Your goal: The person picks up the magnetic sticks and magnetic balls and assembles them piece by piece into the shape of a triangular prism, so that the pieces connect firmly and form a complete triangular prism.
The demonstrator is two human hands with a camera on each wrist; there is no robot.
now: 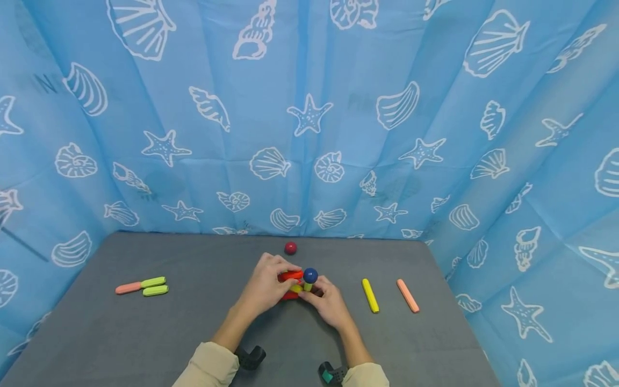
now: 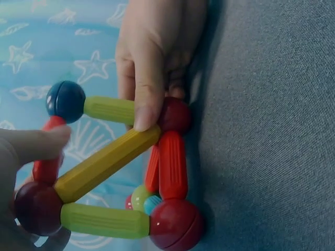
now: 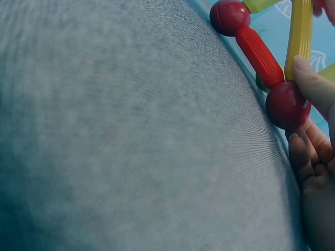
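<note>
Between both hands stands a frame of magnetic building sticks and balls. My left hand [image 1: 266, 284] grips its left upper part, the thumb across a red magnetic stick [image 2: 47, 164] between a blue ball [image 2: 65, 101] and a dark red ball [image 2: 37, 208]. A yellow magnetic stick [image 2: 107, 164] slants from that red ball down to another red ball [image 3: 288, 104] near the table. There my right hand [image 1: 331, 303] pinches the yellow stick's lower end, thumb in front, fingers behind and partly hidden. Green sticks [image 2: 104, 225] and red sticks [image 3: 259, 56] form other sides.
A loose red ball [image 1: 290, 248] lies behind the frame on the grey table [image 1: 193, 333]. To the right lie a yellow stick [image 1: 370, 295] and an orange stick [image 1: 408, 295]. Leftward are an orange stick [image 1: 128, 288] and two green sticks [image 1: 155, 291]. A blue shell-patterned curtain [image 1: 309, 199] hangs behind.
</note>
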